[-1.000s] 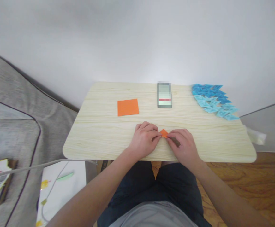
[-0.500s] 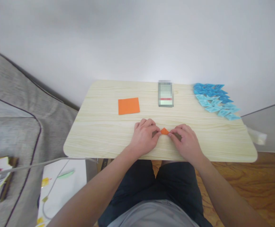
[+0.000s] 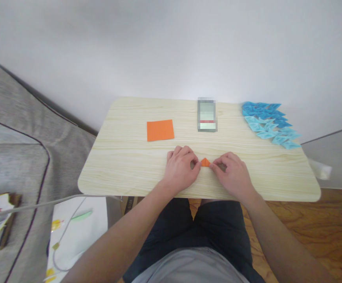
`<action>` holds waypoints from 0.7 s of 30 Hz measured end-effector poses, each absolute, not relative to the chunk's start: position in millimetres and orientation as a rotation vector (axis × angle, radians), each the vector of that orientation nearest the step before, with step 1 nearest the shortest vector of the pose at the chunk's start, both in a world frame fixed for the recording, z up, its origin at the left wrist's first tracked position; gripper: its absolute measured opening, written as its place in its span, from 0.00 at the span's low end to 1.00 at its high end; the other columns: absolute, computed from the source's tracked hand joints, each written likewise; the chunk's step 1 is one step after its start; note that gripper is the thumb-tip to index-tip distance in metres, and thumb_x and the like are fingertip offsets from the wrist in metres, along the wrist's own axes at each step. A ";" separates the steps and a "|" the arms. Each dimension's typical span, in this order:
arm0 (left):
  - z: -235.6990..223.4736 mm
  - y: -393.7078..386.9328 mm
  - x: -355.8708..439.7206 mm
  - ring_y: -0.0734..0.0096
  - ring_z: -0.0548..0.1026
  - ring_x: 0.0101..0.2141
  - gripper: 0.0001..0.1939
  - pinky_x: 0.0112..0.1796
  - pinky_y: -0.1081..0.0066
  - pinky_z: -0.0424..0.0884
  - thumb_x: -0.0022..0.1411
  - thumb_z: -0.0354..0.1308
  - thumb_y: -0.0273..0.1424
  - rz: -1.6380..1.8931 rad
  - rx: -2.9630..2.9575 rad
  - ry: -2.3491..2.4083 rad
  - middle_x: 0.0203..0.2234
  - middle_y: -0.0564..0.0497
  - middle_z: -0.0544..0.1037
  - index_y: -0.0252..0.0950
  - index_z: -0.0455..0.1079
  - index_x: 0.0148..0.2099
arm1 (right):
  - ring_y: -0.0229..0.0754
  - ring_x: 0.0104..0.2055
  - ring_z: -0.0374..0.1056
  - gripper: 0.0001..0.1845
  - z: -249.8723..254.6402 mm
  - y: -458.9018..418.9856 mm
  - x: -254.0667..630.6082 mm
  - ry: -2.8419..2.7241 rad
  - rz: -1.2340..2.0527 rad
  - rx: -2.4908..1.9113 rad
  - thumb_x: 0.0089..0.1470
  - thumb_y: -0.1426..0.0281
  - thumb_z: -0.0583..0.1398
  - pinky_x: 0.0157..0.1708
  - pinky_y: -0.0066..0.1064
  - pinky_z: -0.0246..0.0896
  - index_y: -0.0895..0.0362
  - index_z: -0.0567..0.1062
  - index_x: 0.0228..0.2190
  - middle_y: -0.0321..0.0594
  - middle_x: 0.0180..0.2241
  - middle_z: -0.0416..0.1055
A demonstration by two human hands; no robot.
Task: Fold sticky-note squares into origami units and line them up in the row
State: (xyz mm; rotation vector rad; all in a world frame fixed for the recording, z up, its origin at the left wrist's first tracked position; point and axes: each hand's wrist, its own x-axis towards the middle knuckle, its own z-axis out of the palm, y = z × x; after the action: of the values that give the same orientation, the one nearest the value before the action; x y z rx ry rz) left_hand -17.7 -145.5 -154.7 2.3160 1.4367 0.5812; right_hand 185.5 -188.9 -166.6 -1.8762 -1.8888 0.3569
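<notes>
Between my two hands is a small folded piece of orange paper (image 3: 205, 162), pointed at the top and with a crease line down its middle. My left hand (image 3: 180, 168) pinches its left corner between thumb and index finger. At the opposite corner, the thumb and index finger of my right hand (image 3: 232, 173) are closed on the paper. Both hands rest low over the table near its front edge. A flat orange paper rectangle (image 3: 160, 130) lies beyond my left hand.
The pale wood-grain table (image 3: 123, 157) stands against a white wall. A phone (image 3: 207, 116), blurred out, lies near its back edge. Dark and light blue folded paper pieces (image 3: 267, 124) are grouped at the back right. A grey sofa (image 3: 61, 157) and a cable (image 3: 61, 202) are on the left.
The orange paper now shows a middle crease line and a slightly different face. Both hands stay at its corners, with only small finger shifts. The view has tilted slightly.
</notes>
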 end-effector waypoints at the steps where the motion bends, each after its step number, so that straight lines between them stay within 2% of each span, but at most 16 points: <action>1: -155.0 -145.5 -17.4 0.58 0.70 0.46 0.09 0.47 0.54 0.63 0.67 0.59 0.37 0.579 2.317 1.441 0.41 0.48 0.77 0.40 0.75 0.35 | 0.49 0.42 0.70 0.11 -166.5 -189.7 184.6 -1.891 0.341 -1.880 0.61 0.58 0.62 0.39 0.40 0.60 0.50 0.80 0.32 0.41 0.36 0.73; 7: -155.3 -146.5 -18.1 0.59 0.69 0.47 0.08 0.46 0.55 0.62 0.68 0.59 0.36 0.583 2.337 1.436 0.42 0.50 0.77 0.41 0.75 0.36 | 0.50 0.42 0.70 0.10 -163.2 -187.6 180.9 -1.903 0.300 -1.948 0.59 0.58 0.63 0.39 0.41 0.59 0.50 0.79 0.32 0.41 0.36 0.73; 9: -154.3 -146.1 -18.4 0.59 0.69 0.47 0.06 0.47 0.55 0.62 0.68 0.58 0.35 0.579 2.349 1.394 0.43 0.51 0.78 0.43 0.76 0.43 | 0.50 0.42 0.70 0.10 -161.1 -183.6 181.4 -1.927 0.318 -1.968 0.58 0.58 0.64 0.38 0.41 0.58 0.50 0.80 0.30 0.41 0.36 0.73; 12: -153.4 -144.0 -18.4 0.60 0.69 0.48 0.12 0.47 0.56 0.61 0.70 0.57 0.34 0.553 2.388 1.273 0.45 0.51 0.78 0.50 0.76 0.53 | 0.50 0.41 0.70 0.10 -158.9 -177.9 183.8 -1.961 0.348 -1.983 0.58 0.59 0.64 0.38 0.41 0.57 0.49 0.80 0.28 0.40 0.34 0.74; 16: -155.5 -139.7 -18.2 0.59 0.68 0.47 0.12 0.47 0.56 0.60 0.71 0.55 0.38 0.520 2.440 1.239 0.44 0.50 0.77 0.51 0.80 0.48 | 0.50 0.41 0.70 0.11 -161.0 -177.1 188.7 -1.953 0.387 -1.953 0.57 0.58 0.64 0.38 0.40 0.58 0.49 0.80 0.28 0.40 0.34 0.75; 21: -158.8 -135.5 -21.5 0.59 0.67 0.47 0.12 0.47 0.56 0.59 0.71 0.56 0.38 0.516 2.467 1.224 0.43 0.50 0.75 0.54 0.80 0.49 | 0.47 0.43 0.70 0.05 -165.5 -182.9 193.1 -1.873 0.474 -1.853 0.57 0.62 0.65 0.41 0.39 0.59 0.48 0.81 0.34 0.38 0.37 0.76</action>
State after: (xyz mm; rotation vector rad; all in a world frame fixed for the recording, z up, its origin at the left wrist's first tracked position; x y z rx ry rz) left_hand -21.5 -135.5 -158.8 2.4671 1.2243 0.5164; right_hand 193.1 -182.9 -165.5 -1.8527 -1.8729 0.4745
